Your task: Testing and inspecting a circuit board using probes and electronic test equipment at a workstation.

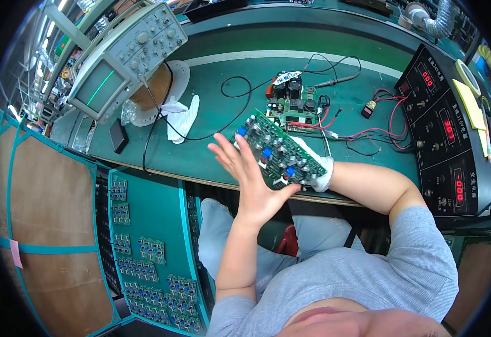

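Observation:
A green circuit board panel (279,150), crowded with small parts and blue components, is held tilted above the bench's near edge. My right hand (324,173), in a white glove, grips it from behind at its right end; most of those fingers are hidden by the board. My left hand (252,182) is bare and open, its fingers spread beside the board's left end and its thumb at the near edge. Whether that thumb touches the board I cannot tell. Just beyond lies another circuit board (290,105) with black capacitors and red wires.
An oscilloscope (127,62) showing a green line stands at the left. White gloves (182,119) and a black box (119,136) lie near it. A black power supply unit (445,135) with red displays is at the right. Several circuit boards (144,269) sit on a green rack lower left.

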Motion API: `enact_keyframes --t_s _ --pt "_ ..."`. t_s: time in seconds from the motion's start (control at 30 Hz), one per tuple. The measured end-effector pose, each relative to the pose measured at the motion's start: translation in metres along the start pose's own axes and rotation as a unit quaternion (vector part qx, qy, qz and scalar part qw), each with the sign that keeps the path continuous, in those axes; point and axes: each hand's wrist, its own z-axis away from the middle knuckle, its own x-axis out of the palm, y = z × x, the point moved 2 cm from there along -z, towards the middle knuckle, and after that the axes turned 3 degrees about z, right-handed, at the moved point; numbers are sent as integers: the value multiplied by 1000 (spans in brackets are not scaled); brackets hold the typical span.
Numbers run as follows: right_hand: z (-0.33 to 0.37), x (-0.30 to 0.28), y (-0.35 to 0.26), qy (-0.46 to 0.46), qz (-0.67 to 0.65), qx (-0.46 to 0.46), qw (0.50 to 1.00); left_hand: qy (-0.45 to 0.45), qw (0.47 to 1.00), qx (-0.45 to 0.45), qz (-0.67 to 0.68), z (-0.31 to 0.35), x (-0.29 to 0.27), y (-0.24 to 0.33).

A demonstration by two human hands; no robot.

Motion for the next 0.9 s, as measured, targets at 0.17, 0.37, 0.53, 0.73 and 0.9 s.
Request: enact_keyframes --t_s 0.17,0.37,0.53,0.73,0.9 --pt "7 15 -10 145 349 -149 914 -130 906 -227 333 3 2 -11" --pt "12 22 -9 98 530 -145 830 -84 616 -153 768 2 -7 -30" --pt "5 16 -7 105 435 -88 890 5 698 -195 689 -2 -12 -31" --pt "16 21 -8 68 368 -41 926 152 824 -142 528 -10 -36 -39" --pt "18 21 -14 78 468 -21 880 149 828 -175 511 -7 -52 -46"
